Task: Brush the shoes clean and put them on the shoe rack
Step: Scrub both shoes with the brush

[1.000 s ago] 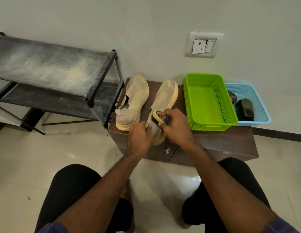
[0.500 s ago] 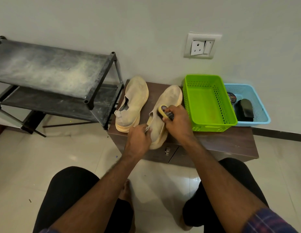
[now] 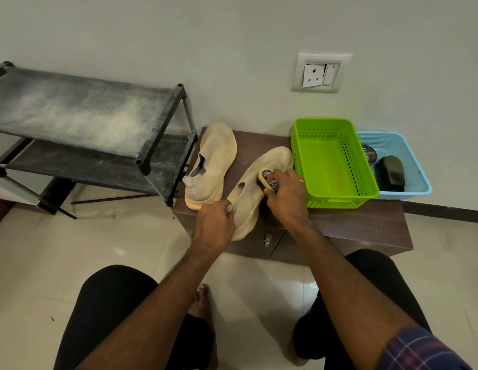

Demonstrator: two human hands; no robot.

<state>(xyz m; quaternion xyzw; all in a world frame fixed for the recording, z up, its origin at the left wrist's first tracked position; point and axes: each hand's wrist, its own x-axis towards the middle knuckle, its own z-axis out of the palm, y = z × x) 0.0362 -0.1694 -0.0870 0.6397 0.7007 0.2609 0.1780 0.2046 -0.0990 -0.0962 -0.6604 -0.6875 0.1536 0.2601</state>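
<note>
The small yellow-rimmed brush [image 3: 267,179] has slid toeward along the beige knit slip-on shoe [image 3: 255,193], gripped by the right hand [image 3: 284,194]; the left hand [image 3: 213,222] pinches its heel at 7 o'clock, on the dark wooden cabinet [image 3: 352,225].

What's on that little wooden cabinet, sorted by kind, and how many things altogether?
Shoes: 2, a left shoe lying free and a right shoe under both hands
Baskets: 2, a green basket and a blue basket
Brushes: 2, a small brush in the right hand and a black brush
Round tins: 1, a polish tin
Total: 7
</note>
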